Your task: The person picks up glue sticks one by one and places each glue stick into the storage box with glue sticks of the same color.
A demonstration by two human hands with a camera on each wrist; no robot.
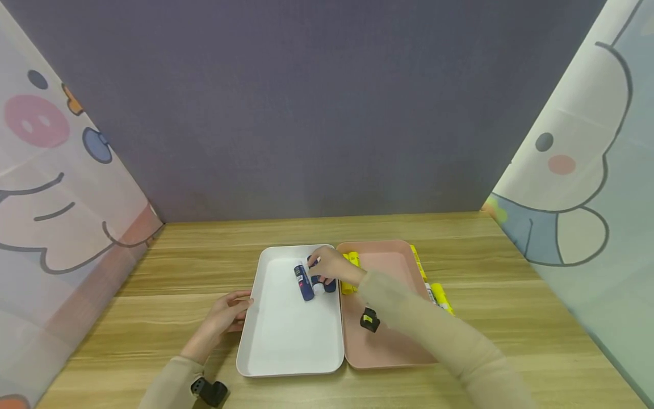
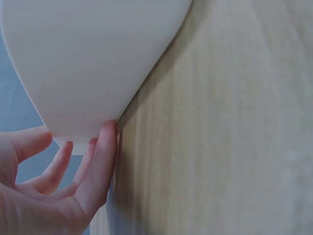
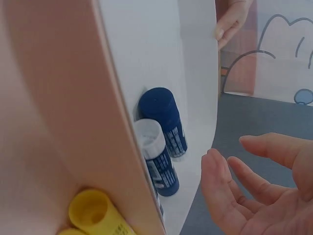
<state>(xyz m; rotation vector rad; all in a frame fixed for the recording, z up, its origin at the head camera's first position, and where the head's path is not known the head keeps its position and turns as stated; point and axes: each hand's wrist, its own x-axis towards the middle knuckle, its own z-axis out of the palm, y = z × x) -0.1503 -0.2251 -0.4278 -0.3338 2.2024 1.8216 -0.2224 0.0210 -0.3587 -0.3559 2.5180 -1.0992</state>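
Observation:
My left hand point(image 1: 223, 316) rests against the left side of the white tray point(image 1: 291, 341); in the left wrist view its thumb is at the rim and its fingertips touch the outer wall. My right hand point(image 1: 329, 266) hovers over the tray's upper right part with nothing between thumb and fingers, as the right wrist view shows. Around it in the tray lie several blue glue sticks: one point(image 1: 304, 283) lies left of the hand, and another with a white end point(image 3: 164, 169) lies beside a dark blue-ended one point(image 3: 159, 105). The hand partly covers them in the head view.
A pink tray point(image 1: 378, 352) stands against the white tray's right side. Yellow glue sticks point(image 1: 353, 259) lie along its left wall. Right of it on the wooden table point(image 1: 511, 318) lie a yellow stick point(image 1: 441, 296) and a white-ended one point(image 1: 430, 292). A grey panel point(image 1: 327, 113) stands behind.

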